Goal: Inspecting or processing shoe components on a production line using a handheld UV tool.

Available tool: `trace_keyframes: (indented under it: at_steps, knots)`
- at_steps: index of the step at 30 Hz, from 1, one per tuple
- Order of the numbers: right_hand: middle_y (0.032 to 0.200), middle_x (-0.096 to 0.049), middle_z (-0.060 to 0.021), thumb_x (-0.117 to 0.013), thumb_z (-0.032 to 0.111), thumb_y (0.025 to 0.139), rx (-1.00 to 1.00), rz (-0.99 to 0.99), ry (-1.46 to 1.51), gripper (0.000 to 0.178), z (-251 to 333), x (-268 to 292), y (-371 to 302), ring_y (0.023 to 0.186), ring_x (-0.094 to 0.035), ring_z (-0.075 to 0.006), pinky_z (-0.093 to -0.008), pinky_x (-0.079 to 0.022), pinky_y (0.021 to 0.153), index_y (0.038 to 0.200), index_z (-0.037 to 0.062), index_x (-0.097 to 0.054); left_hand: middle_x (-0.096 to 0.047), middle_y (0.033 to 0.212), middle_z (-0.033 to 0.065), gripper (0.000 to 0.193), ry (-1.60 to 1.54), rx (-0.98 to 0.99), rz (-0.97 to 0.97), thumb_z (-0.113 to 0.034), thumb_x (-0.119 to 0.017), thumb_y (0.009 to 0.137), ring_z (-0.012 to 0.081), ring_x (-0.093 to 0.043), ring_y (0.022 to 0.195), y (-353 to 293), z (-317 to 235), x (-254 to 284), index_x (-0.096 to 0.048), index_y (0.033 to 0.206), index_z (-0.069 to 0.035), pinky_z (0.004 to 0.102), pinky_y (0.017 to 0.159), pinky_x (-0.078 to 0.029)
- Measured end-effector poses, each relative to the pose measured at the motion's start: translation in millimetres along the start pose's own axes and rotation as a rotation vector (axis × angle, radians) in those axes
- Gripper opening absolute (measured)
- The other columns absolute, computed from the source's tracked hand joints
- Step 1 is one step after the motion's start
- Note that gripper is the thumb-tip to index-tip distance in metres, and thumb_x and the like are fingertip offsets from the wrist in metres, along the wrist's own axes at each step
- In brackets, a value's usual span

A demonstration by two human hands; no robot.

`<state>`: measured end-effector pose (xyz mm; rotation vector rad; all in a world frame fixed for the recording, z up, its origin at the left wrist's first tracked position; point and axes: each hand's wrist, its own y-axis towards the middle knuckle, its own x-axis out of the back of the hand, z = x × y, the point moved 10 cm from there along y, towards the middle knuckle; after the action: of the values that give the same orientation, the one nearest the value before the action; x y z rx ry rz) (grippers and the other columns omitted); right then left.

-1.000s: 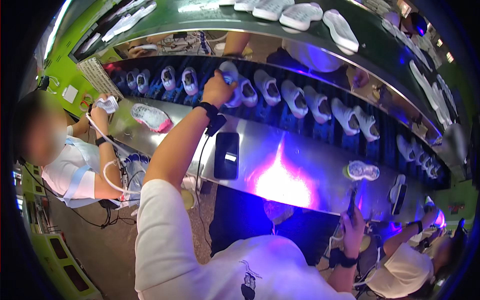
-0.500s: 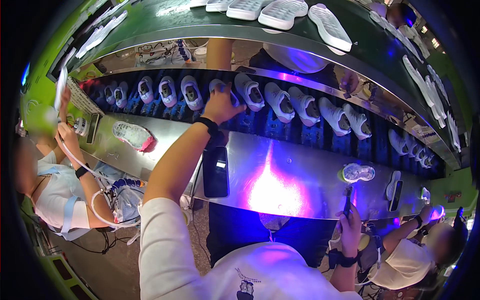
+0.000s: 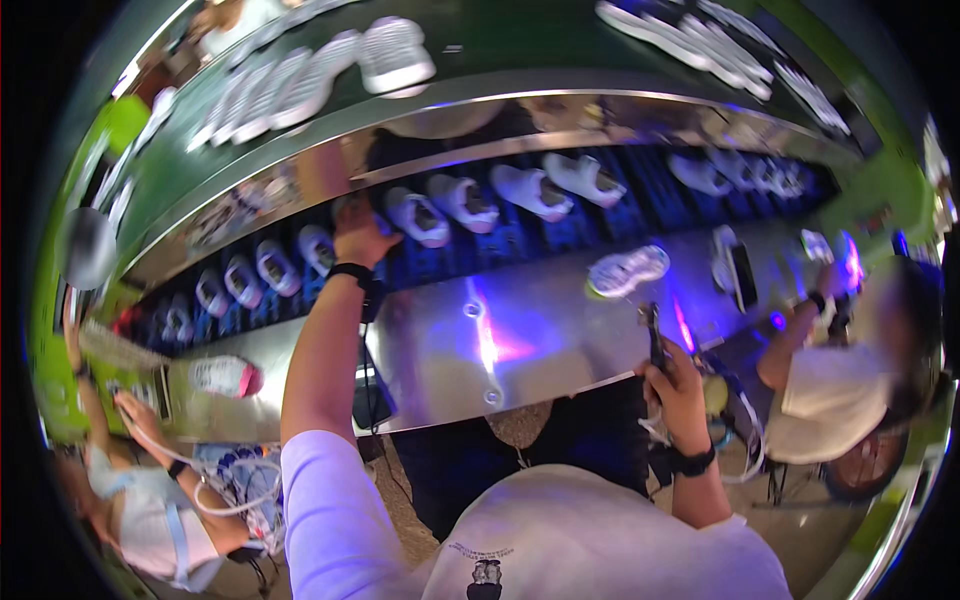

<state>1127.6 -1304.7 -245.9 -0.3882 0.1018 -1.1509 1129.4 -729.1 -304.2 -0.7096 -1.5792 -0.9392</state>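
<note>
My left hand (image 3: pixel 362 235) reaches into the row of white shoes on the dark blue conveyor. Its fingers are closed over one shoe, mostly hidden beneath them, with the thumb sticking out to the right. Right of it stands another white shoe (image 3: pixel 417 218). Over the bench's front edge, my right hand (image 3: pixel 677 388) grips a slim dark handheld tool (image 3: pixel 655 340) with a metallic tip; its exact kind is unclear. A white tube (image 3: pixel 745 440) hangs near that hand. Beyond the tool tip, a pale shoe sole (image 3: pixel 628 272) with a yellow-green end lies on the metal bench.
The metal bench (image 3: pixel 550 340) carries a dark phone (image 3: pixel 370 395) beside my left forearm and a pink-ended sole (image 3: pixel 225 376) farther left. White soles (image 3: pixel 397 55) rest on the green shelf above. A co-worker (image 3: pixel 150 500) sits left, another (image 3: pixel 830 390) right.
The view has turned and shifted. My left hand has moved from one shoe to the neighbouring one on its right. The right hand still holds the dark tool, now nearer the bench sole.
</note>
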Motion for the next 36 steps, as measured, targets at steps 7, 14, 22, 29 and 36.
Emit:
trace_keyframes:
  at_steps: [7, 14, 22, 29, 36]
  knots:
    - [0.099, -0.066, -0.0099, -0.053, 0.0, 0.099, 0.081, 0.015, 0.296, 0.044, -5.3, 38.8, -13.4, 0.066, -0.055, -0.0091, -0.0212, -0.043, 0.055, 0.142, -0.0008, -0.045, -0.057, 0.125, 0.0258, 0.087, -0.161, -0.033, 0.087, -0.029, -0.087, 0.062, 0.0402, -0.061, 0.111, -16.1, -26.6, 23.0, -0.053, 0.137, -0.001, 0.044, 0.093, -0.053]
    - [0.095, -0.065, -0.0069, -0.052, 0.003, 0.101, 0.065, 0.098, 0.387, 0.047, -38.7, 30.0, 10.2, 0.066, -0.053, -0.0067, -0.0198, -0.042, 0.055, 0.148, 0.0009, -0.044, -0.05, 0.138, 0.0162, 0.071, -0.587, -0.657, 0.304, 0.0, -0.079, 0.064, 0.0345, -0.056, 0.124, -198.8, -236.0, 122.3, -0.055, 0.131, -0.007, 0.0425, 0.095, -0.055]
    - [0.09, -0.064, -0.0052, -0.055, 0.002, 0.099, 0.195, 0.198, 0.233, 0.049, 15.9, 24.6, -13.4, 0.065, -0.044, -0.0044, -0.0193, -0.037, 0.058, 0.148, 0.0028, -0.046, -0.066, 0.11, 0.0148, 0.074, 0.028, -0.302, 0.434, -0.041, -0.082, 0.075, 0.0366, -0.069, 0.091, -222.9, -244.0, 67.9, -0.057, 0.135, -0.008, 0.042, 0.074, -0.057]
    - [0.092, -0.067, -0.0023, -0.064, -0.001, 0.094, 0.258, 0.176, 0.075, 0.046, 36.0, 27.1, -40.6, 0.083, -0.06, -0.0085, -0.0232, -0.048, 0.08, 0.139, 0.0004, -0.057, -0.066, 0.117, 0.0197, 0.07, -0.98, -0.164, 0.13, -0.01, -0.087, 0.068, 0.0341, -0.065, 0.113, -229.2, -246.8, 147.6, -0.061, 0.133, -0.002, 0.0387, 0.095, -0.052]
    - [0.1, -0.071, -0.0068, -0.065, -0.002, 0.092, 0.345, 0.284, -0.149, 0.045, 58.0, -13.6, -39.1, 0.088, -0.063, -0.0097, -0.0254, -0.05, 0.083, 0.137, 0.0021, -0.059, -0.061, 0.125, 0.0157, 0.049, -0.824, -0.743, -0.216, -0.005, -0.077, 0.071, 0.0384, -0.061, 0.12, -282.8, -263.1, 226.8, -0.071, 0.12, -0.009, 0.0504, 0.102, -0.052]
